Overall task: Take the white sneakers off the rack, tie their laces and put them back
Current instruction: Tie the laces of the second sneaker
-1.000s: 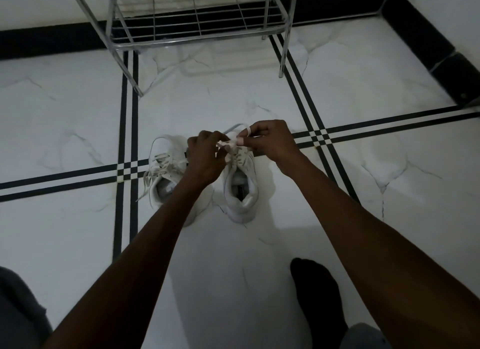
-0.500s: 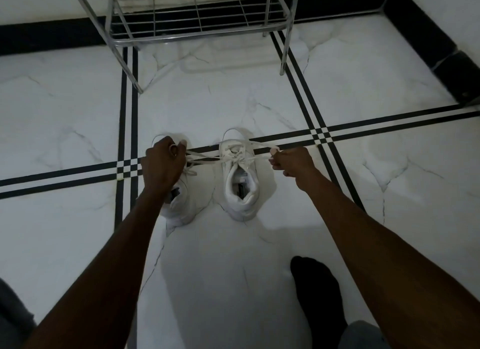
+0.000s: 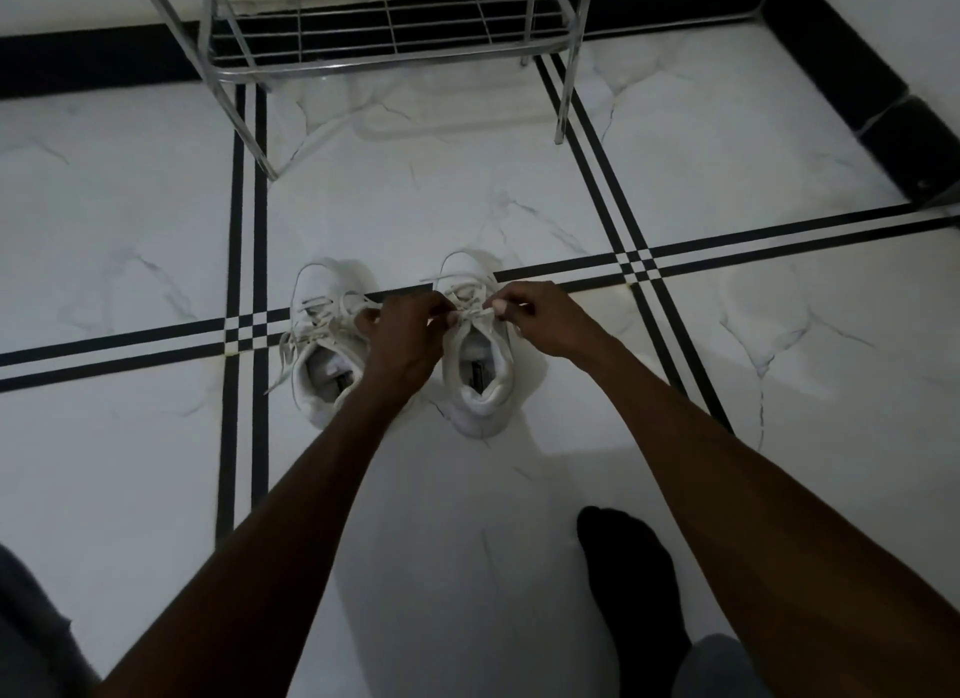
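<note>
Two white sneakers stand side by side on the floor, toes pointing away from me. The left sneaker (image 3: 324,365) has loose laces hanging over its side. Over the tongue of the right sneaker (image 3: 480,380), my left hand (image 3: 408,334) and my right hand (image 3: 540,315) sit close together, each pinching part of that shoe's laces (image 3: 470,308). My left wrist crosses the inner edge of the left sneaker and hides it.
A metal wire shoe rack (image 3: 384,32) stands at the top of the view, its lowest shelf bare. The floor is white marble tile with black stripes (image 3: 244,230). My foot in a black sock (image 3: 631,583) rests at the lower right.
Half a second ago my hands were spread wide, pulling the right sneaker's laces taut to both sides. They have come back together above the shoe's tongue.
</note>
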Available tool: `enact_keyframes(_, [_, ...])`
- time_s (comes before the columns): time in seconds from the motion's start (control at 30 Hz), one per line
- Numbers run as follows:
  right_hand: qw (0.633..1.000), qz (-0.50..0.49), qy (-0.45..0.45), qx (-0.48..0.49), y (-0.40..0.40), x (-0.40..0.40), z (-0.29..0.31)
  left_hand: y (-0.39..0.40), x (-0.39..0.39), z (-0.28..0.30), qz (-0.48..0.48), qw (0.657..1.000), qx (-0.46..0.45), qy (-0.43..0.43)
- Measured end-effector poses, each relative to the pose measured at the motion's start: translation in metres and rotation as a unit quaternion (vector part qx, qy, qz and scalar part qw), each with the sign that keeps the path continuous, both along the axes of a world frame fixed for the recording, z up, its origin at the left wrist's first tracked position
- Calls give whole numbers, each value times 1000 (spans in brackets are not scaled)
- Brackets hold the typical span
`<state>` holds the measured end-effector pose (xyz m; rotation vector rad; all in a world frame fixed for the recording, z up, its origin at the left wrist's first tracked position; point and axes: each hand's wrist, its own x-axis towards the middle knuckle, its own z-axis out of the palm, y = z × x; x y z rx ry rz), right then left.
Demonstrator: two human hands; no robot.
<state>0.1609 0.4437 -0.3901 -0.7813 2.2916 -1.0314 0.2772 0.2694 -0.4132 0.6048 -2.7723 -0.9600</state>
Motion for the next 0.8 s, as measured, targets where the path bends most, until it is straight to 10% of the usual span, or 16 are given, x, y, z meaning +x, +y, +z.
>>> enact_keyframes(0.8, [982,-33,99,158,6,4,-13,-2,14,-3,-23,979,-175,-99])
